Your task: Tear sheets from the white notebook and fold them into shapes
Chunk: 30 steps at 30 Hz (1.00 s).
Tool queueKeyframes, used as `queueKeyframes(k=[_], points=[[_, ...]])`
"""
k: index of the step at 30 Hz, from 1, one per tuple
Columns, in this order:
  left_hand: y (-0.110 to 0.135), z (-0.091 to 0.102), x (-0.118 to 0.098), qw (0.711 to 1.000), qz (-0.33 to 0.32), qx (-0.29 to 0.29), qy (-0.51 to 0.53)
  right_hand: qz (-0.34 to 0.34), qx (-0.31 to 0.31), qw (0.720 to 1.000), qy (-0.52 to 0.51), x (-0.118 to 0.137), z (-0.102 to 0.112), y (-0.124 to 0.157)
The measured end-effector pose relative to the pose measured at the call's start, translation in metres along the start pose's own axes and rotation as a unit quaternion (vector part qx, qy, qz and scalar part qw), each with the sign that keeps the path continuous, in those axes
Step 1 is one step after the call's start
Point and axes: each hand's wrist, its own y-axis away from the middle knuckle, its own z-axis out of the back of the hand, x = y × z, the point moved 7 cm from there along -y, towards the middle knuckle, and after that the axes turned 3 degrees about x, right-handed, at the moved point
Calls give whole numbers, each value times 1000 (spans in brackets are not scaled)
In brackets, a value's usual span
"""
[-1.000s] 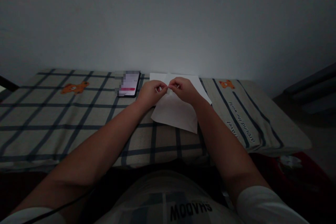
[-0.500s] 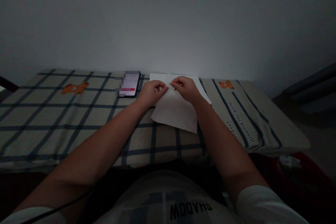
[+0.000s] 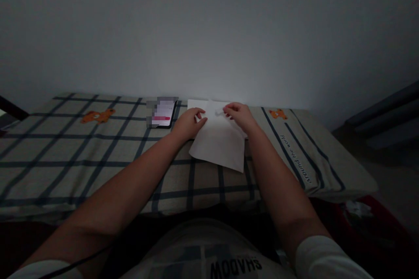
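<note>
Head cam: so the right hand has a tight fingertip grip on a little whitish scrap, just above the white paper. Paper's on the cloth-covered worktop, between both hands. Left hand is at its left edge, grip narrow, can't tell if it's actually pinching. Phone lies just left of that hand, screen lit.

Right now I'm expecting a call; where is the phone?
In the head view, the phone lies left of centre on the checked cloth, beside the left hand.
</note>
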Motion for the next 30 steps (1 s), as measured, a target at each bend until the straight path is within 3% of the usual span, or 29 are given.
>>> queueKeyframes(k=[3, 6, 10, 14, 20, 23, 27, 30], points=[[1, -8, 6, 998, 27, 51, -9, -55, -121, 991, -19, -18, 51, -7], [4, -10, 1, 995, 44, 83, -34, -110, -224, 965, 75, -42, 98, -9], [8, -8, -5, 992, 58, 96, -59, -171, -265, 932, 179, -75, 131, -7], [8, -9, -3, 994, 49, 87, -54, -181, -266, 919, 229, -89, 134, -5], [5, -10, -4, 996, -14, 82, -15, -227, -240, 877, 349, -88, 126, -4], [5, -9, -9, 996, -43, 84, -6, -213, -234, 887, 337, -87, 125, -4], [5, -4, -13, 997, -58, 51, 23, -119, -254, 915, 289, -74, 125, -4], [3, 2, -9, 996, -51, 6, 68, -46, -254, 933, 251, -51, 117, -4]])
